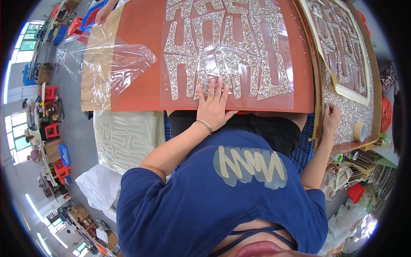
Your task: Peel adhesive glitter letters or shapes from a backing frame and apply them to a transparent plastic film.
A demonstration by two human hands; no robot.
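Note:
My left hand (213, 104) lies flat, fingers spread, on a clear plastic sheet (282, 96) near its front edge. Sparkly silver-gold rhinestone shapes (239, 36) show on that sheet, on top of a red-brown board (137, 92). My right hand (331, 118) is at the near left side of a tray (376, 85) of loose glittering stones (355, 113). Its fingers are curled and pinched together, and anything between them is too small to make out. Within the tray, a cream-framed stencil (351, 96) lies over the stones, with a roll of tape (359, 131) near it.
Crumpled clear film (128, 64) lies over the board's left side. Below that side is a stack of patterned translucent sheets (124, 132). Another person's hand (102, 16) is at the far left, beside a blue bin (90, 17). Stacked boards and a red container (356, 192) stand at lower right.

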